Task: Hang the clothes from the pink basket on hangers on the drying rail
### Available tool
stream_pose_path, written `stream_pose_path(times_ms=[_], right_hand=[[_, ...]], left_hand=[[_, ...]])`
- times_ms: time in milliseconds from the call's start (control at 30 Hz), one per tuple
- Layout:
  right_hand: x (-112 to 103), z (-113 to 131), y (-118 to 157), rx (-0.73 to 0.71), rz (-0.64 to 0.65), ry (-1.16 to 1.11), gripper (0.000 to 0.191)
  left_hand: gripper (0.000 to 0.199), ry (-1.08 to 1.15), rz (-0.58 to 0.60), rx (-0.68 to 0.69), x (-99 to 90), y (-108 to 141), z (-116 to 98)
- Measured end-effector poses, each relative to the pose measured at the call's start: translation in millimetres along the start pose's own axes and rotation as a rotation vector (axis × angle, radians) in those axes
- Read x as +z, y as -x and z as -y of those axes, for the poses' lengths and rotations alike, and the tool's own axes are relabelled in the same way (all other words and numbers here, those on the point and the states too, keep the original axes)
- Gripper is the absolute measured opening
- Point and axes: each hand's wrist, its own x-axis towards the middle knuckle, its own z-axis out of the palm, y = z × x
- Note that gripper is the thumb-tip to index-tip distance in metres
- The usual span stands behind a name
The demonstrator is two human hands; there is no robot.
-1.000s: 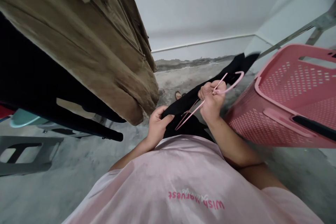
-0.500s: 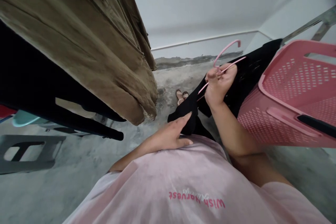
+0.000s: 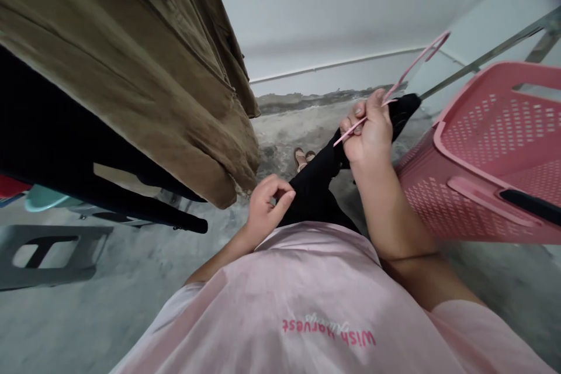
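Note:
My right hand [image 3: 370, 128] is closed around a pink hanger [image 3: 401, 79], its hook pointing up and to the right. A black garment [image 3: 322, 169] hangs from the hanger and runs below both hands, partly hidden by my right hand. My left hand [image 3: 272, 201] is at the garment's left edge, its fingers curled and the thumb and forefinger pinching the black cloth.
A brown garment [image 3: 175, 99] and black clothing [image 3: 65, 140] hang at the left. Below them stand a grey stool [image 3: 83, 251] and a teal basin [image 3: 48, 200]. A pink perforated basket [image 3: 482, 187] is at the right, near a metal rail [image 3: 482, 61].
My left hand has gone from flat and spread on the cloth to a pinch at its left edge. The hanger has turned, and its hook has moved up and right.

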Motion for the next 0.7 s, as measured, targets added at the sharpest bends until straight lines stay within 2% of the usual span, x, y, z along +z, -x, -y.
stream_pose_path(times_ms=[67,133,300,433,500,600,700], right_hand=[[-1.8,-4.9,-2.1,0.103,-0.001,-0.056,0.045],[-1.2,-9.8,-2.1,0.164,0.026,-0.070,0.049],[3.8,-17.8,11.5,0.292,0.126,-0.041,0.049],[7.8,-24.2,29.3,0.434,0.200,-0.052,0.042],[10.5,-30.2,38.4,0.477,0.254,-0.057,0.039],[14.9,-40.3,51.3,0.462,0.325,-0.045,0.039],[15.5,-46.3,63.1,0.374,0.370,-0.022,0.039]], left_hand=[[0.020,-0.053,-0.082,0.000,1.4,1.9,3.1],[0.025,-0.124,-0.039,-0.016,4.9,3.2,5.1],[0.029,-0.240,0.271,-0.117,3.8,3.3,3.0],[0.038,0.014,0.623,-0.191,-7.2,0.6,-5.4],[0.037,0.112,0.729,-0.209,-6.5,0.9,-7.6],[0.023,0.188,0.678,-0.304,2.8,5.0,-3.1],[0.023,0.451,0.428,-0.525,7.0,7.1,8.7]])
